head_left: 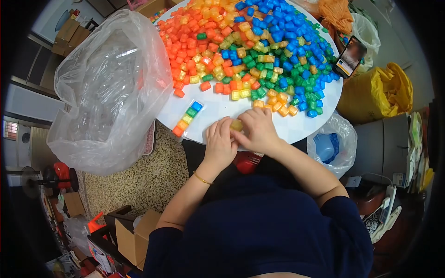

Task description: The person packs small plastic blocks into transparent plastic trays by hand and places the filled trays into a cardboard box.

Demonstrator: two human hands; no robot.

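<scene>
My left hand (221, 140) and my right hand (255, 129) meet at the near edge of the round white table (204, 104). Between them is a small yellow block (237, 125), with the fingers of both hands closed around it. Left of my hands lies a clear pack (187, 118) holding a row of blue, green, yellow, orange and red blocks. A big pile of translucent blocks covers the far part of the table: red ones (185, 44) at left, blue ones (278, 23) at right, green ones (273, 74) nearer. Several loose orange blocks (280, 102) lie just beyond my right hand.
A large clear plastic bag (111, 92) stands against the table's left side. On the right are a phone (351, 56), a yellow sack (378, 92) and a white bag (333, 143) with something blue inside. An open cardboard box (134, 238) is at lower left.
</scene>
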